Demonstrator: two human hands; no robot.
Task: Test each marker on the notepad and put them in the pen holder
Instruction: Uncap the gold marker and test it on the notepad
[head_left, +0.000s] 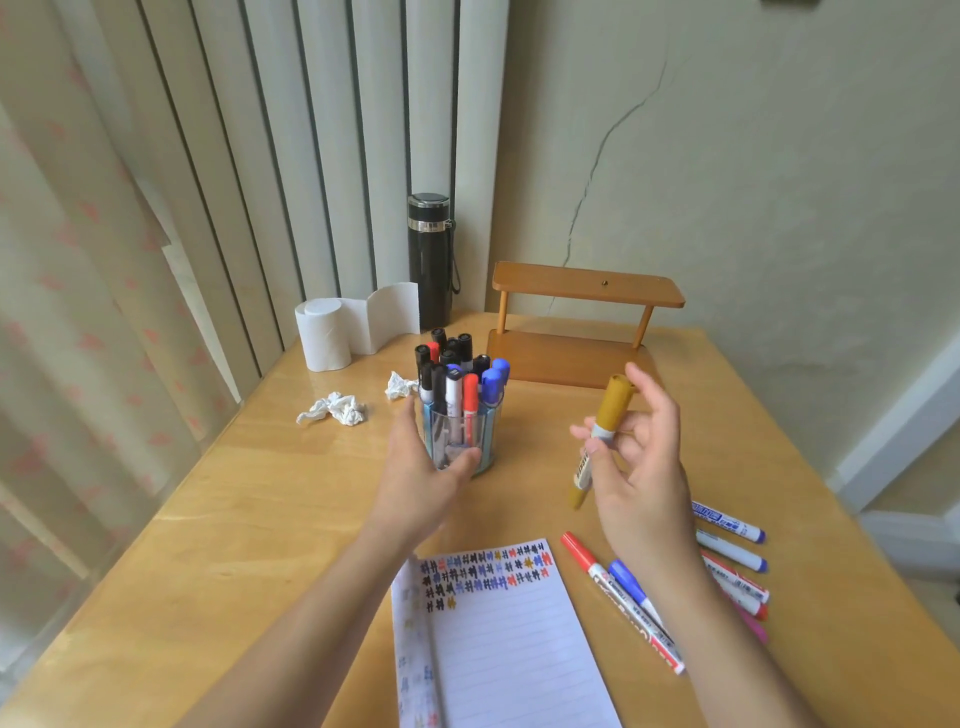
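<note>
Thumb and fingertips (597, 451) of the person's right hand (641, 467) pinch a mustard-yellow marker with a white label (609, 418) around its middle, the remaining fingers spread loose behind it. The marker hangs above the table, tilted, its cap uppermost, just right of the holder and apart from it

The left hand (418, 475) grips a clear blue-tinted plastic pen holder (489, 431), thumb curled across the front wall and fingers round its left side. The holder stands midway across the pale wooden table (249, 519), toward the far edge, packed with black, blue and red capped markers standing upright

At the near edge, between the forearms, lies a white lined notepad (504, 634), its top rows filled with small scribbles in black, blue, red and yellow

To the right of the notepad a red-capped marker (586, 558) and a blue-capped marker (630, 581) lie side by side, and more loose markers (732, 553) rest near the right edge, partly hidden behind the right forearm

At the far left corner stands a white tissue roll (324, 332) with its tail unwound, two crumpled white tissues (335, 409) lying near it. A tall black flask (430, 260) stands at the far edge, and a low two-tier brown wooden shelf (587, 291) sits along that edge to its right
</note>
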